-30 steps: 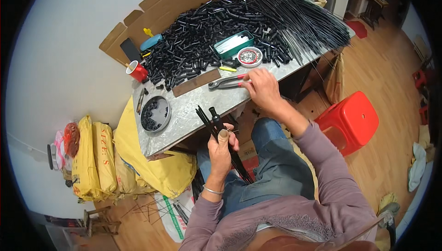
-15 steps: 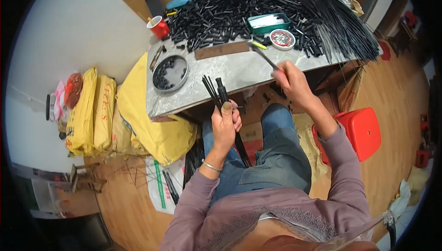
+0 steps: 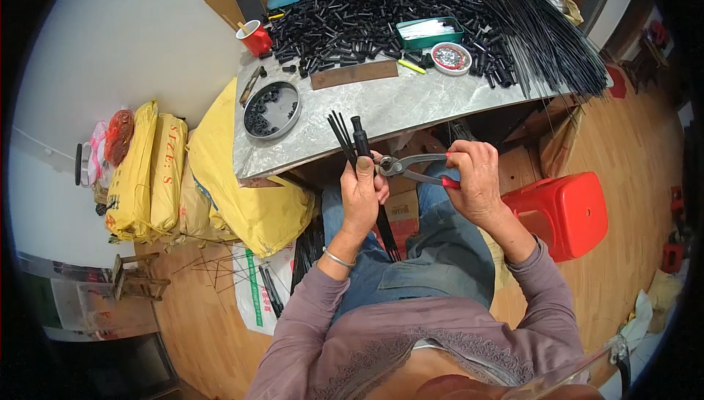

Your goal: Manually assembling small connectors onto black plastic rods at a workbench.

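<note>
Pincers (image 3: 415, 161) with red-ended handles are, in the head view, in front of the table's near edge and above the person's lap, their rounded head touching or just beside the fingers of the left hand. The right hand (image 3: 477, 178) is closed round the handles, which stand somewhat apart; whether the pincers' head bites on anything is too small to tell. The left hand (image 3: 359, 198) is clenched on several thin black rods (image 3: 339, 130) and a thicker black tube (image 3: 359, 134) with a stepped top, thumb in front; the rods fan out a little at the upper end, and their lower ends reach down between the thighs (a pale bracelet (image 3: 337, 259) circles that wrist).

On the grey table (image 3: 330, 103), a round tin (image 3: 273, 135) of small black pieces sits near the left corner, with a flat brown bar (image 3: 354, 75) to its right. Farther right are a yellow stick (image 3: 411, 67), a green box (image 3: 436, 42) of white strips and a white dish (image 3: 453, 73) of small shiny parts. Behind them spreads a large heap of black tubes (image 3: 367, 15), next to a sheaf of long rods (image 3: 550, 30). A red stool (image 3: 568, 213) stands to the person's right.
</note>
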Motion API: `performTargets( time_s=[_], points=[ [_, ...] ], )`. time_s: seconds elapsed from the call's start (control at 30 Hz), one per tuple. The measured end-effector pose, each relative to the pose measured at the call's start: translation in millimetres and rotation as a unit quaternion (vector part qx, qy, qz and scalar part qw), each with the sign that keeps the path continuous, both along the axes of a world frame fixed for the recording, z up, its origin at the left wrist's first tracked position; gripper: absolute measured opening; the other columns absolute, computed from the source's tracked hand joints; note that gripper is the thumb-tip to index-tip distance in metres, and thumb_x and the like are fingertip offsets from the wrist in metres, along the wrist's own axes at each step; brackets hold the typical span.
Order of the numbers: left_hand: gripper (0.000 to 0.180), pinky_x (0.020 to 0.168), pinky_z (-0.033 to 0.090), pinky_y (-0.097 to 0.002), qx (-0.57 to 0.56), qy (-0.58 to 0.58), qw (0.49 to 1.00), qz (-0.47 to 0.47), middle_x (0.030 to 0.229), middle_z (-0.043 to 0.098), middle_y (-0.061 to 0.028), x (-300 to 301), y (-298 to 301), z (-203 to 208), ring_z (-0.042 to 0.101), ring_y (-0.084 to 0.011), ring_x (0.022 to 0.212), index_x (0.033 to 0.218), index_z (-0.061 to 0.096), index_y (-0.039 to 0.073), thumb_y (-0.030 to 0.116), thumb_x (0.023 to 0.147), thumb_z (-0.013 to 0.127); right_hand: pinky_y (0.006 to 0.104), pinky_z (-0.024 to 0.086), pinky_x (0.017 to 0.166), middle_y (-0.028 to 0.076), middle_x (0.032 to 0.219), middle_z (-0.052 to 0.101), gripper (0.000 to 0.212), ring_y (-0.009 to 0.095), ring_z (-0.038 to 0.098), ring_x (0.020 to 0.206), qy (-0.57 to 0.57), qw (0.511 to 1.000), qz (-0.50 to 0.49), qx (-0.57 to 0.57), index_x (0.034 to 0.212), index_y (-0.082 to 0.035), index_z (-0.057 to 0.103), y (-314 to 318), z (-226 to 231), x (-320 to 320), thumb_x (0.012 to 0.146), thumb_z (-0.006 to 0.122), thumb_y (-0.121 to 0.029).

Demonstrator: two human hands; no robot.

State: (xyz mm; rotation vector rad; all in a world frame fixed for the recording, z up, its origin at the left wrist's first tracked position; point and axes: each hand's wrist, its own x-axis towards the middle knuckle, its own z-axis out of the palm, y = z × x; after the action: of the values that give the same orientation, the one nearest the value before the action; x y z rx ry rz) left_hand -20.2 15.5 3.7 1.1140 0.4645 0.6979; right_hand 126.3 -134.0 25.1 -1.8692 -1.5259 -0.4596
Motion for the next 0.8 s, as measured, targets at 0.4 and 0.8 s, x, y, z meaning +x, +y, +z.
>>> performTargets(
  time_s=[0.4, 0.8],
  points=[
    [0.047, 0.039, 0.03, -0.0212, 0.09, 0.063, 0.994, 0.021, 0.058, 0.04, 0.0017, 5, -7, 0, 0.039, -0.005, 0.045, 0.095, 0.051, 0.003, 0.05, 0.096, 0.045, 0.028, 0.044, 0.042, 0.009, 0.064, 0.059, 0.019, 0.016, 0.058, 0.05, 0.75, 0.527, 0.217, -0.335, 0.091, -0.004, 0.043, -36, 2, 3, 0.086, 0.059, -0.011],
    [0.058, 0.039, 0.031, -0.0197, 0.108, 0.073, 0.991, 0.01, 0.058, 0.042, 0.0028, 2, -12, 10, 0.041, -0.0038, 0.044, 0.085, 0.054, 0.003, 0.06, 0.092, 0.043, 0.0264, 0.043, 0.04, 0.01, 0.065, 0.059, 0.011, 0.017, 0.057, 0.046, 0.829, 0.444, 0.222, -0.258, 0.096, -0.002, 0.049, -51, -12, -12, 0.09, 0.053, -0.01]
  ],
)
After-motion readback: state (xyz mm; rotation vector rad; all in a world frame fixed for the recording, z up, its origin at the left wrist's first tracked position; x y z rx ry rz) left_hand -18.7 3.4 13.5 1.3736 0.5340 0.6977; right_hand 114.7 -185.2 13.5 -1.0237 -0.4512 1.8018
